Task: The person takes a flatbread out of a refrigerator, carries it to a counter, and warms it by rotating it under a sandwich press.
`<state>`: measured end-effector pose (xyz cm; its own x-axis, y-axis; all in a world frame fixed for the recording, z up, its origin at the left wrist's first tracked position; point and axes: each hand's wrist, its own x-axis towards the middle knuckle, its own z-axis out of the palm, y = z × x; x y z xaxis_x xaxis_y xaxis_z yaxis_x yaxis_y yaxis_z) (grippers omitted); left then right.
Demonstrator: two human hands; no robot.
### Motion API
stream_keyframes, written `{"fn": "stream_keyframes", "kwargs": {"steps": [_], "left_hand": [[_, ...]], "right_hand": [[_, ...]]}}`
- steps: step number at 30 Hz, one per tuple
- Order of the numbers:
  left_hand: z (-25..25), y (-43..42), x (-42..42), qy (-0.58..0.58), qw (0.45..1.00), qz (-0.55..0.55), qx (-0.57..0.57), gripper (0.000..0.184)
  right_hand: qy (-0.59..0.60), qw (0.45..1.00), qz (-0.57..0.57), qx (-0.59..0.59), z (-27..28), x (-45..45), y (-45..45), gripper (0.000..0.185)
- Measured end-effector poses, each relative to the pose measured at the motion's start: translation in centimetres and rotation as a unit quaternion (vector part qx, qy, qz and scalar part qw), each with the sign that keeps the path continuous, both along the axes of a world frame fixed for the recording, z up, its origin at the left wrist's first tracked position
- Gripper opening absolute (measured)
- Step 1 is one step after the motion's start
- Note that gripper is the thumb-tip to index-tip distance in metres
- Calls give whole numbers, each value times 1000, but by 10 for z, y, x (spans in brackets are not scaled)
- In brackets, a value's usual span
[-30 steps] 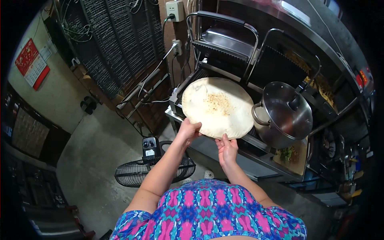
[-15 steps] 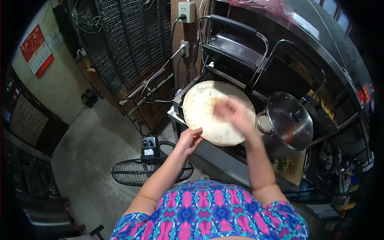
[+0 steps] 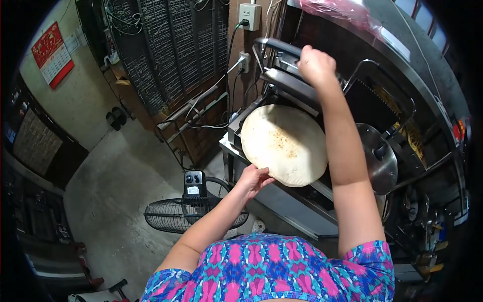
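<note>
A large round flatbread (image 3: pixel 284 146), pale with browned specks in its middle, lies over the lower plate of a contact grill. My left hand (image 3: pixel 254 179) pinches its near left edge between thumb and fingers. Higher up, my right hand (image 3: pixel 317 65) is closed around the bar handle (image 3: pixel 283 47) of the grill's raised lid (image 3: pixel 291 84). That lid tilts over the far side of the bread without covering it. My right forearm hides the right end of the lid and part of the bread's right edge.
A second ribbed grill (image 3: pixel 375 95) stands open to the right, with a steel pot (image 3: pixel 382 163) in front of it. A black fan (image 3: pixel 193 209) stands at lower left. Cords run from wall sockets (image 3: pixel 244 61). Pink plastic (image 3: pixel 342 14) lies on the upper shelf.
My right hand has gone from over the flatbread up to the grill handle and taken hold. The lid has tipped lower. My left hand still pinches the bread's edge.
</note>
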<state>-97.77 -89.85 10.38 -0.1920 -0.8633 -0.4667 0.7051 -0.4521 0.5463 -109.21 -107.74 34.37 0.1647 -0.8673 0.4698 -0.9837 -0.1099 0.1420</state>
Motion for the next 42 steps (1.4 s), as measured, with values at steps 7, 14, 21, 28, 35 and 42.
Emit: {"fn": "stream_keyframes", "kwargs": {"steps": [7, 14, 21, 28, 35, 42], "left_hand": [[-15, 3, 0, 12, 999, -33, -39, 24], [-10, 14, -4, -1, 999, -31, -32, 24], [-13, 13, -1, -10, 999, -45, -3, 23], [-26, 11, 0, -4, 998, -56, 12, 19], [-27, 13, 2, -12, 998, -67, 16, 19], [-23, 15, 3, -14, 997, -65, 27, 18]], "right_hand": [[-26, 980, 140, 139, -101, 64, 66, 14], [-95, 977, 134, 137, -178, 78, 96, 11], [-100, 974, 115, 168, -193, 82, 99, 10], [-55, 993, 90, 51, -219, 91, 100, 7], [7, 995, 77, -66, -223, 91, 102, 3], [11, 994, 76, -83, -225, 91, 103, 3]]}}
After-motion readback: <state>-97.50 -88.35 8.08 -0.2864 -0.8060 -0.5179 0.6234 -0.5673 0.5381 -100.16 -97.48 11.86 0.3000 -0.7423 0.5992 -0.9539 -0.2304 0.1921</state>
